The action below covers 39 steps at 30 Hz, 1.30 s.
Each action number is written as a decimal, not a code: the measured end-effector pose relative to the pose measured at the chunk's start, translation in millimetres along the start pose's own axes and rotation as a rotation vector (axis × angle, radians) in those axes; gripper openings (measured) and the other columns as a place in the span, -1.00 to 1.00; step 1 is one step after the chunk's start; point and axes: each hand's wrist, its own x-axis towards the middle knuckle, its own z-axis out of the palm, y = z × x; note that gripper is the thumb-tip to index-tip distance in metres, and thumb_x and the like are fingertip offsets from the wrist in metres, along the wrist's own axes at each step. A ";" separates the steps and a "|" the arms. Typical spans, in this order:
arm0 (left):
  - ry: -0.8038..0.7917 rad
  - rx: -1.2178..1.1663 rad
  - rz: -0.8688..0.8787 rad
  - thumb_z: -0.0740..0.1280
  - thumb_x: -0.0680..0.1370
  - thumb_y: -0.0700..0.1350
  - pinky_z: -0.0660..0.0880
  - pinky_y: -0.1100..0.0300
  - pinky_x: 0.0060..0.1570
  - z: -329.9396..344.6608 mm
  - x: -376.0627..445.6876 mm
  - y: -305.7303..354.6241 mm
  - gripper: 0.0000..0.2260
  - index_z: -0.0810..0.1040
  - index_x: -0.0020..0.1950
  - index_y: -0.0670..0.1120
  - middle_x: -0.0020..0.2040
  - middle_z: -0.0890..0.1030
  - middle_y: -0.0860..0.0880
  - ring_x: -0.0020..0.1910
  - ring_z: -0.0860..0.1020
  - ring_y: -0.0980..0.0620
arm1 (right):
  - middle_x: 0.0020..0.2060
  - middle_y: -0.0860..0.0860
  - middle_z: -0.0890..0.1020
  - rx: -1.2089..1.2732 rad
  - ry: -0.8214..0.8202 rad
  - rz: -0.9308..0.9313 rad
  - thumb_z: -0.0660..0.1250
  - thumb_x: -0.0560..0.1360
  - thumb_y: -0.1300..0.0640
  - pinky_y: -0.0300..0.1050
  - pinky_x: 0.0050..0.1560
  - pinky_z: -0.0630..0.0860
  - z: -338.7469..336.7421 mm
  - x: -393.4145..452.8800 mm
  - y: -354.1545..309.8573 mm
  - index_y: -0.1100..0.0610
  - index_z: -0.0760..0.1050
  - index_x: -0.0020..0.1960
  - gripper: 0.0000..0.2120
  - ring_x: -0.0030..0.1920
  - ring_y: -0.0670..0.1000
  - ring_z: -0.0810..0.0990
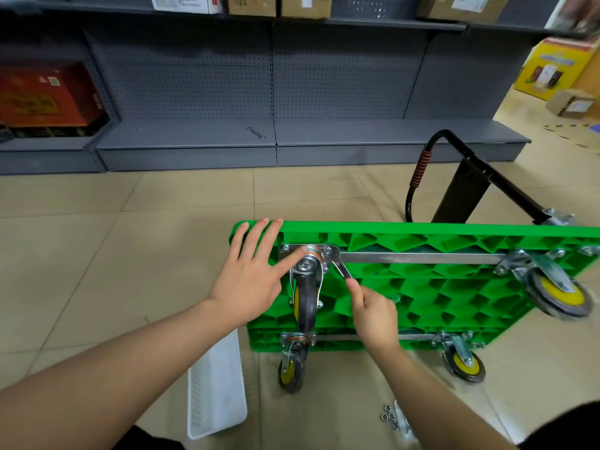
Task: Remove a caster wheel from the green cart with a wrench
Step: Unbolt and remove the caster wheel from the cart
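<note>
The green cart (422, 287) lies upside down on the floor, its ribbed underside and wheels facing up. A caster wheel (306, 298) with a black tyre stands at the cart's far left corner on a metal mounting plate (308, 251). My left hand (251, 277) lies flat with straight fingers over the cart's corner, the thumb touching the caster's swivel head. My right hand (373, 311) pinches the handle of a small silver wrench (341, 269), whose jaw sits at a bolt on the plate's right corner.
A white plastic tray (216, 388) lies on the floor left of the cart. Several loose nuts (389, 417) and a metal piece lie near my right forearm. A second wrench (256, 132) rests on the grey bottom shelf. The cart's black handle (422, 177) is folded out behind.
</note>
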 end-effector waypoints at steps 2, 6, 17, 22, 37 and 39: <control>-0.003 -0.003 -0.001 0.37 0.47 -0.05 0.12 -0.35 0.47 -0.1 -0.2 -0.3 -0.31 0.27 0.59 0.16 0.57 0.20 -0.34 0.53 0.18 -0.39 | -0.56 -0.01 0.27 0.065 0.015 0.037 -0.04 0.50 -0.40 0.05 -0.33 0.29 6.4 -8.0 -3.3 0.10 0.15 -0.42 -0.39 -0.43 0.11 0.31; -0.020 -0.004 -0.004 0.37 0.49 -0.03 0.10 -0.36 0.48 -0.8 -0.8 0.5 -0.31 0.23 0.60 0.17 0.58 0.16 -0.33 0.55 0.15 -0.38 | -0.60 -0.01 0.22 0.019 0.046 -0.038 0.04 0.52 -0.37 0.02 -0.38 0.24 -10.6 -9.6 0.0 0.08 0.11 -0.43 -0.41 -0.51 0.03 0.22; -0.043 -0.017 -0.018 0.36 0.49 -0.03 0.07 -0.36 0.48 -2.4 1.0 1.7 -0.33 0.25 0.59 0.18 0.58 0.18 -0.33 0.55 0.14 -0.38 | -0.54 -0.01 0.33 -0.616 -0.018 -0.479 -0.11 0.51 -0.51 -0.09 -0.41 0.30 -107.1 59.7 -1.9 0.08 0.25 -0.43 -0.29 -0.39 0.21 0.53; -0.037 -0.020 -0.023 0.36 0.48 -0.05 0.08 -0.35 0.48 -3.1 1.3 2.3 -0.33 0.27 0.58 0.18 0.57 0.20 -0.32 0.55 0.16 -0.37 | -0.38 0.02 0.47 -0.774 -0.098 -0.532 -0.04 0.56 -0.44 -0.08 -0.26 0.35 -131.0 79.1 -33.4 0.09 0.29 -0.35 -0.35 -0.15 0.19 0.63; -0.025 -0.026 -0.017 0.35 0.47 -0.06 0.08 -0.36 0.48 -0.7 1.6 1.5 -0.33 0.29 0.57 0.18 0.57 0.19 -0.33 0.54 0.16 -0.38 | -0.31 0.07 0.53 -0.790 -0.090 -0.583 -0.04 0.57 -0.42 -0.07 -0.24 0.32 -115.9 81.0 -29.6 0.08 0.26 -0.32 -0.39 -0.12 0.20 0.64; -0.027 -0.022 -0.020 0.34 0.47 -0.06 0.08 -0.35 0.48 -1.2 1.1 1.6 -0.34 0.29 0.57 0.18 0.57 0.19 -0.32 0.54 0.16 -0.37 | -0.32 0.09 0.60 -0.750 -0.033 -0.592 -0.03 0.56 -0.42 -0.07 -0.28 0.30 -112.5 81.2 -21.7 0.07 0.30 -0.30 -0.41 -0.18 0.22 0.64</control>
